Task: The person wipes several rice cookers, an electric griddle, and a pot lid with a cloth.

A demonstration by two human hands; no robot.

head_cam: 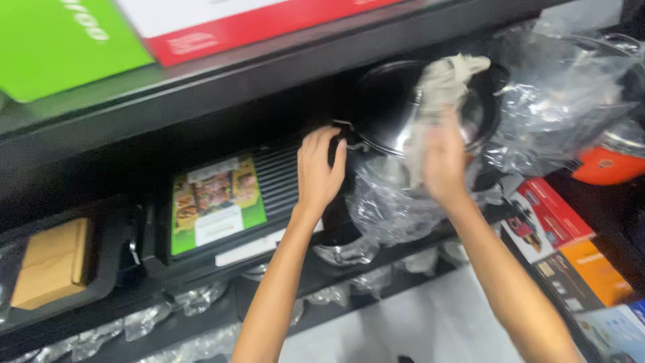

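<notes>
Wiping step: right hand [443, 161] fingers press cloth [440, 87] on steel lid [396, 107]; left hand [321, 168] fingers grip lid's edge handle. Next prob needs steady hold.

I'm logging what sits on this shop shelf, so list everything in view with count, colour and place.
Pan: one, shiny dark metal, tilted on the middle shelf.
Cloth: one, pale grey, pressed on the pan.
Plastic wrap: clear, crumpled around and right of the pan.
Grill pan: one, black, ribbed, left of the pan.
Label card: one, green with food photos, on the grill pan.
Cardboard piece: one, brown, in a black tray at far left.
Upper boxes: green and red-and-white, top shelf.
Boxes: several, red, orange, blue, lower right.
Left hand: grip on the pan's handle.
Right hand: holds the cloth.
</notes>
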